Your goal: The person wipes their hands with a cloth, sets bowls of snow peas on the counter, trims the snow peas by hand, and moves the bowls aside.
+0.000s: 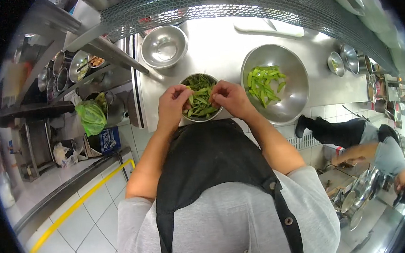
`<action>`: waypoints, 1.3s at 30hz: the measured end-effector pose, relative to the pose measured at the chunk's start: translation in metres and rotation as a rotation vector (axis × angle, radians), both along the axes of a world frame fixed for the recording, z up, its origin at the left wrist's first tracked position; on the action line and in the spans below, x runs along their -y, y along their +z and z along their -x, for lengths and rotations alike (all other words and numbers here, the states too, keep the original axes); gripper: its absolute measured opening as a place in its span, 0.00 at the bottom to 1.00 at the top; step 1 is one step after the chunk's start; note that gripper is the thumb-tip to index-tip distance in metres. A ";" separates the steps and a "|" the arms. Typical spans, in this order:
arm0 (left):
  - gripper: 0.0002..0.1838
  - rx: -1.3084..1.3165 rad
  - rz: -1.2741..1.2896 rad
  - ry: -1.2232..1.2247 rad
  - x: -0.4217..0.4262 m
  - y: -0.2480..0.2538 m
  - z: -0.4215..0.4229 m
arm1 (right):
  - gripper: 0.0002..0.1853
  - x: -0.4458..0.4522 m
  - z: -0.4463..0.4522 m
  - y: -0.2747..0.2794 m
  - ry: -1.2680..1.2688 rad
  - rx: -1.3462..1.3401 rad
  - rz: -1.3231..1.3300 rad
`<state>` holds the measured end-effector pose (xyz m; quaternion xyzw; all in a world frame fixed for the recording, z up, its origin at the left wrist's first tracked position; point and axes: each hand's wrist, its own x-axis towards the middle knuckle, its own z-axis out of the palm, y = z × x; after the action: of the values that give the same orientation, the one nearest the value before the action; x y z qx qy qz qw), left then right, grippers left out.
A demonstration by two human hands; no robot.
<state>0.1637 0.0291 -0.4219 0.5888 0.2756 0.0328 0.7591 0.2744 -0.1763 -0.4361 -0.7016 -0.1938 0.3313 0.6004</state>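
Note:
My left hand (176,103) is closed in a pinch at the left rim of a small metal bowl (203,120), with a bit of green pod (191,98) at its fingertips. Over the right side of the same bowl, my right hand (230,98) has its thumb and fingers pressed together; what they hold, if anything, is hidden. Flat green pods and darker trimmings (202,90) fill the small bowl. To the right, a large steel bowl (296,84) contains brighter green pods (264,83), resembling snow peas.
A shiny metal bowl (164,47) stands at the counter's back left. A white cutting board (268,27) lies at the back, under a mesh shelf (231,2). Small metal bowls (336,64) line the right end. Another person (382,147) works behind on the right.

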 end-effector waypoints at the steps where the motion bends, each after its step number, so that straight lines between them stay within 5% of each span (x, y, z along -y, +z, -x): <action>1: 0.09 0.047 0.024 0.023 0.001 -0.001 0.001 | 0.06 -0.001 0.003 0.001 0.030 -0.005 0.017; 8: 0.15 0.178 -0.102 0.026 0.005 0.002 0.006 | 0.09 -0.018 0.014 0.013 -0.009 -0.113 -0.056; 13: 0.10 0.140 -0.432 -0.097 0.011 0.032 0.012 | 0.12 -0.021 0.016 0.018 0.070 0.143 0.151; 17: 0.06 0.239 -0.492 -0.074 0.013 0.011 0.017 | 0.14 -0.025 0.017 0.016 -0.034 0.242 0.216; 22: 0.05 0.348 -0.514 0.045 0.017 0.010 0.017 | 0.12 -0.014 0.011 -0.009 -0.176 -0.032 0.130; 23: 0.06 0.339 -0.354 0.115 0.015 0.012 0.016 | 0.12 -0.011 0.008 -0.004 -0.214 -0.103 0.121; 28: 0.08 0.246 0.393 0.323 -0.019 -0.022 0.008 | 0.08 0.002 0.022 0.000 0.099 0.440 0.302; 32: 0.08 0.051 0.426 0.039 -0.022 -0.036 0.003 | 0.07 -0.001 0.026 -0.002 0.143 0.508 0.332; 35: 0.09 -0.075 -0.715 -0.313 0.002 -0.018 -0.008 | 0.07 0.001 0.019 -0.001 0.169 0.535 0.338; 38: 0.12 0.001 -1.183 -0.422 0.008 -0.038 -0.015 | 0.09 0.000 0.017 -0.001 0.179 0.493 0.332; 39: 0.12 -0.044 -1.167 -0.458 0.009 -0.039 -0.017 | 0.10 -0.001 0.018 0.000 0.144 0.496 0.319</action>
<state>0.1807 0.0200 -0.4605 0.9509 0.0948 0.0024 0.2947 0.2563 -0.1754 -0.4359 -0.8311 -0.3292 0.2176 0.3918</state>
